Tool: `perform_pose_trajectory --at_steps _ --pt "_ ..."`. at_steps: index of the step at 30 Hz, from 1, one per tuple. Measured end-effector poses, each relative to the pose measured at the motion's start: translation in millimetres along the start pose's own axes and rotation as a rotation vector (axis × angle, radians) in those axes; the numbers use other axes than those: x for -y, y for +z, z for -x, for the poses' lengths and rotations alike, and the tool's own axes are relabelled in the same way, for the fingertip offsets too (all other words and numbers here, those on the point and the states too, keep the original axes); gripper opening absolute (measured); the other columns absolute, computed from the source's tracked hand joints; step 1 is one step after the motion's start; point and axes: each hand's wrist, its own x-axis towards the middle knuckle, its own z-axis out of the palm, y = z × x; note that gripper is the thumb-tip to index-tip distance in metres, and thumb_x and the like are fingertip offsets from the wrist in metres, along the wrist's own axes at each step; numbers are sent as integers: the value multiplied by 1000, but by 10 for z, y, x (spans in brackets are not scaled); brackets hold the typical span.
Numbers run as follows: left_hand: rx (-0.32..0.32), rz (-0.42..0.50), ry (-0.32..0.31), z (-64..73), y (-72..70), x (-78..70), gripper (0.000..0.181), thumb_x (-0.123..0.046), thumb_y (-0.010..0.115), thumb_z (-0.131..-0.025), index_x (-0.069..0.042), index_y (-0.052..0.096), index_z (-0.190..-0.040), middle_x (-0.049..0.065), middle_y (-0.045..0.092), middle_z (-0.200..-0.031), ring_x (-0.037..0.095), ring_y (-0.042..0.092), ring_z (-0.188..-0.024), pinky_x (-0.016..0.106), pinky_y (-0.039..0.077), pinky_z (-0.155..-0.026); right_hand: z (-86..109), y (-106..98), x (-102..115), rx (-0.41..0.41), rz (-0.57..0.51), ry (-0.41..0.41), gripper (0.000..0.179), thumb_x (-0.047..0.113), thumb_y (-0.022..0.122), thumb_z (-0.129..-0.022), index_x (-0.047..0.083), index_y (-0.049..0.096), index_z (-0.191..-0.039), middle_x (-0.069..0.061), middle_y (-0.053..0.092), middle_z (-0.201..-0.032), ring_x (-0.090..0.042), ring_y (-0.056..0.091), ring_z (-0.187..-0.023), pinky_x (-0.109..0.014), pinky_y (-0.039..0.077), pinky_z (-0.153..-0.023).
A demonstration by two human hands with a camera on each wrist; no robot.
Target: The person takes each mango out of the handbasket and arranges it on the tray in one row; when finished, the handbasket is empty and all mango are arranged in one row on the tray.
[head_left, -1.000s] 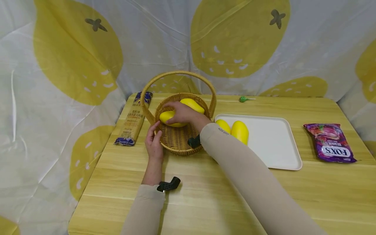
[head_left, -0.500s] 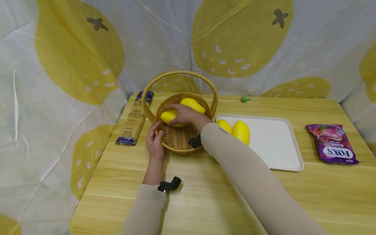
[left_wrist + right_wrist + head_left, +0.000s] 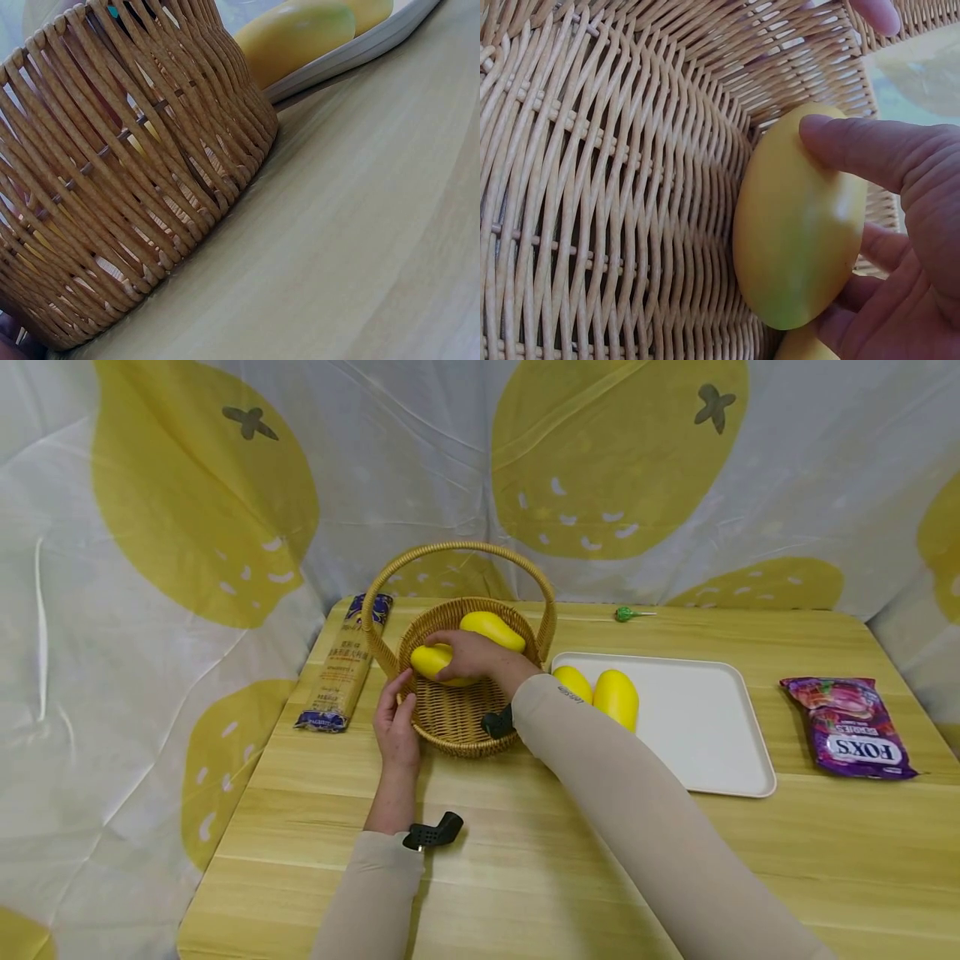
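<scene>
A woven wicker basket (image 3: 467, 747) with a tall arched handle stands on the table. Inside it, my right hand (image 3: 480, 656) holds a yellow mango (image 3: 426, 661) near the left wall; in the right wrist view the thumb (image 3: 847, 142) presses one side and the fingers curl behind. Another mango (image 3: 492, 630) lies at the back of the basket. My left hand (image 3: 395, 731) holds the basket's left side, fingers along the outer wall and a fingertip (image 3: 880, 13) over the rim. The left wrist view mostly shows the wicker wall (image 3: 142, 172).
Right of the basket lies a white tray (image 3: 705, 727) with two mangoes (image 3: 616, 695) at its left end, partly behind my right sleeve. A spaghetti packet (image 3: 341, 672) lies left, a green lollipop (image 3: 624, 613) at the back, and a purple Fox's candy bag (image 3: 847, 727) far right.
My right thumb and fingers shift slightly on the mango, showing more of its left end. The left hand and basket stay put; the head view shifts a little.
</scene>
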Motion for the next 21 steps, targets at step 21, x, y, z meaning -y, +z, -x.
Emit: perform_pose_trajectory --at_steps 21 --pt "2 7 -14 -44 23 16 38 1 47 -98 3 62 -133 -1 63 -135 11 50 -133 22 40 -109 236 -241 187 -104 48 -45 74 36 76 -92 20 42 -156 -5 47 -157 -25 49 -138 -43 44 -111"
